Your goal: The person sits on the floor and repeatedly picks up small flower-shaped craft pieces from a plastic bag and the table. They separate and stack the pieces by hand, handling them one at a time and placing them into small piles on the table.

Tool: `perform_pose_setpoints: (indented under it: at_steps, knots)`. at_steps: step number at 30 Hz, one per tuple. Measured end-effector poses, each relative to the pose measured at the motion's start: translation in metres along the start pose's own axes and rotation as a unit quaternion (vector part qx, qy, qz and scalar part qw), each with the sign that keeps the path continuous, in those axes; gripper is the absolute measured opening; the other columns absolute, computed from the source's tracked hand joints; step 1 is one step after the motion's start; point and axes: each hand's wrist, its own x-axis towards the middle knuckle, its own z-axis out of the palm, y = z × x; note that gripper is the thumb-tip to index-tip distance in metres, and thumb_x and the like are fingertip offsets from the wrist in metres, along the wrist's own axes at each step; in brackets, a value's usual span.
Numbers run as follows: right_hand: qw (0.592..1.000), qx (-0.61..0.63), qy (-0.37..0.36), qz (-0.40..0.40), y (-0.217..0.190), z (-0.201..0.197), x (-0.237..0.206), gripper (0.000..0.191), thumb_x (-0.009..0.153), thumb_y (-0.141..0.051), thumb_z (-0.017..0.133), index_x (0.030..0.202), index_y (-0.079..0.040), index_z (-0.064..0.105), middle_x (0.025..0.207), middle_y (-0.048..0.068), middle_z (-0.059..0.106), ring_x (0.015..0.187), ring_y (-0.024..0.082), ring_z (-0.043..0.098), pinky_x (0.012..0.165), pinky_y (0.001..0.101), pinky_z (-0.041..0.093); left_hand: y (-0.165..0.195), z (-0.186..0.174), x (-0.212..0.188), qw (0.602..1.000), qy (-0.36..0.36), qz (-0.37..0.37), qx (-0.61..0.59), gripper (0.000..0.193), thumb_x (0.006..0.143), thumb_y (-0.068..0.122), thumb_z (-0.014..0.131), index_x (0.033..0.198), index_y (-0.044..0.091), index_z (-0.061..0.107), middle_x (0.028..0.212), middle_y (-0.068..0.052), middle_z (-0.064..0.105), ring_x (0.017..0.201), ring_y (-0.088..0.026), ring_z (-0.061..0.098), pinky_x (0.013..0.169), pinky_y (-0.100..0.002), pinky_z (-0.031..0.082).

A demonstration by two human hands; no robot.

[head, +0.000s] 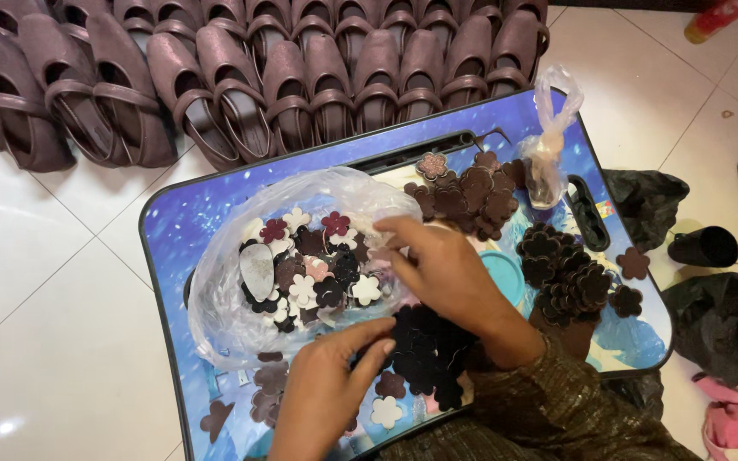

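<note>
The right hand (437,260) is reaching across into the clear plastic bag (215,299), its fingertips pressed together at the bag's torn edge; whether they are pinching a cutout I cannot tell. The left hand (326,393) is lying lower, fingers loosely extended and pointing right, touching the pile of black flower cutouts (429,350) at the near edge, as if steadying it; it is gripping nothing visible. The bag is lying slack and open on the worktop (172,222), so its mixed flower cutouts (309,265) in white, maroon and dark tones are spreading flat and staying easy to pick over. Sorted heaps are sitting apart by colour: brown flower pieces (471,196) behind the right hand, darker ones (565,273) to the right. A small knotted bag (548,154) is standing near the far corner. Rows of brown sandals (301,77) are lining the floor beyond.
</note>
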Motion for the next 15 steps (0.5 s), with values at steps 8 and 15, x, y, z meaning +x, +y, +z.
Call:
perform_pose_setpoints:
  at_steps: [8, 15]
  knots:
    - [0.984, 0.155, -0.012, 0.088, -0.011, -0.009, 0.002, 0.037, 0.092, -0.008, 0.066, 0.129, -0.005, 0.062, 0.091, 0.007, 0.080, 0.072, 0.007, 0.070, 0.059, 0.0256, 0.056, 0.010, 0.006, 0.021, 0.938, 0.191, 0.171, 0.235, 0.019, 0.087, 0.016, 0.070, 0.103, 0.008, 0.077, 0.106, -0.007, 0.076, 0.091, -0.028, 0.066, 0.079, -0.041, 0.049]
    - [0.995, 0.067, 0.041, 0.069, -0.009, -0.004, 0.001, 0.040, 0.089, -0.008, 0.070, 0.129, -0.008, 0.064, 0.095, 0.008, 0.078, 0.067, 0.013, 0.071, 0.059, 0.0284, 0.055, 0.010, 0.005, 0.031, 0.951, 0.144, 0.093, 0.256, 0.018, 0.086, 0.020, 0.074, 0.101, 0.010, 0.077, 0.102, -0.003, 0.075, 0.092, -0.027, 0.065, 0.078, -0.043, 0.047]
